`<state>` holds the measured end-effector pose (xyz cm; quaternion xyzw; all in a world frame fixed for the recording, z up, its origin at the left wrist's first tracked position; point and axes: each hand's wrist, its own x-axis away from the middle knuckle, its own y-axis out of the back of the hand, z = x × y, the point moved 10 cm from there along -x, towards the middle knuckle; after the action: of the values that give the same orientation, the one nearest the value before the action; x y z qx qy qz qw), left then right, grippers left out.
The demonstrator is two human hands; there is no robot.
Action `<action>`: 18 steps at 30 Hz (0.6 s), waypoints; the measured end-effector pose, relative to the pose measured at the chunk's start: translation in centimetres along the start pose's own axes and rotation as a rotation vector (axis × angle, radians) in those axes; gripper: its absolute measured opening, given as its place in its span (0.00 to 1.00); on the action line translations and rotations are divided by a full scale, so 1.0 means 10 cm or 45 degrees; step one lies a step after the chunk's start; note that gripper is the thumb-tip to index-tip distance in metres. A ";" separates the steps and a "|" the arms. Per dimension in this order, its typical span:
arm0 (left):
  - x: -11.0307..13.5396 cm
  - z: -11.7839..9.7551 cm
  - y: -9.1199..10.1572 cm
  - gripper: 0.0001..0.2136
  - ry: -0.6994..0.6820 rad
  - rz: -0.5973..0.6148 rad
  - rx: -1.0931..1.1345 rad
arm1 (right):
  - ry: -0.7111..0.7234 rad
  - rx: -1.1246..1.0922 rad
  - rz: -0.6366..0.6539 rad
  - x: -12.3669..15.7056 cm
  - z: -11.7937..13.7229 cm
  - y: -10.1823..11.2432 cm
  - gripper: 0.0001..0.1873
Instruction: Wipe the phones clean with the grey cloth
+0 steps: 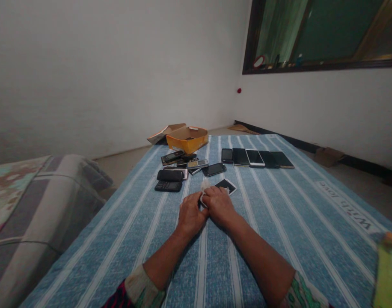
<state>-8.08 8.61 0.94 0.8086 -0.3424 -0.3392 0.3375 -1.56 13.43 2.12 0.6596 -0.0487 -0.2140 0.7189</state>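
Note:
Close together over the striped cloth, my left hand [191,217] and my right hand [219,206] meet around a small white-edged object, mostly hidden by the fingers. My left fingers curl round its side. My right fingers are closed and press over it, with a crumpled white tissue [205,185] sticking out beyond them. Just behind my right hand a white phone with a dark screen [226,186] lies tilted on the cloth. Several keypad and touch phones lie further back on the left, among them a black keypad phone [168,186] and a dark touch phone [214,170].
A row of several phones, one of them a white phone [255,158], lies at the back right. An open orange box [187,140] stands at the far end of the blue striped cloth [125,239]. A yellow-green item [387,269] is at the right edge.

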 end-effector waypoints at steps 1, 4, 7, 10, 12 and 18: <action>0.00 0.00 0.00 0.22 0.000 -0.003 0.001 | -0.019 0.005 0.002 0.00 -0.02 0.00 0.13; 0.00 0.00 0.01 0.22 0.005 -0.009 -0.008 | -0.068 0.015 -0.001 0.00 -0.06 -0.02 0.14; 0.01 -0.02 0.02 0.21 0.003 -0.003 -0.009 | -0.055 0.008 0.001 -0.01 -0.05 -0.03 0.15; 0.01 -0.03 0.02 0.23 0.019 0.014 -0.005 | -0.096 0.023 -0.006 -0.01 -0.15 -0.02 0.13; 0.01 -0.03 0.03 0.24 0.032 0.028 0.000 | -0.193 0.046 -0.020 -0.01 -0.31 0.01 0.14; 0.01 -0.04 0.03 0.24 0.040 0.040 0.001 | -0.384 0.116 -0.041 0.07 -0.52 0.05 0.17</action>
<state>-7.85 8.48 1.37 0.8083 -0.3499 -0.3211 0.3480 0.97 17.98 1.82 0.6525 -0.1551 -0.3195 0.6693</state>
